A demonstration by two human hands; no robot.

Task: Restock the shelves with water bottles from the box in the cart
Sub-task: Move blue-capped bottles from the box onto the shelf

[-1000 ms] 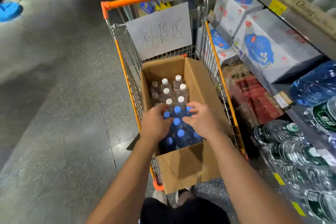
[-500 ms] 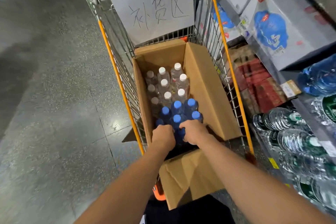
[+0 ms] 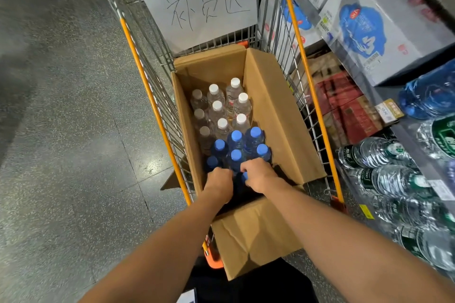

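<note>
Here the cardboard box [image 3: 275,115] sits in the wire cart [image 3: 147,86], packed with white-capped bottles [image 3: 222,106] at the far end and blue-capped bottles [image 3: 236,145] nearer. Both hands are sunk among the nearest blue caps: the left hand [image 3: 219,183] is curled, apparently round a hidden bottle neck, and the right hand [image 3: 258,176] is curled over a blue-capped bottle. Each bottle is best gripped below the cap and drawn straight up, so neighbours are not toppled, then carried to the shelf [image 3: 394,130] at right.
</note>
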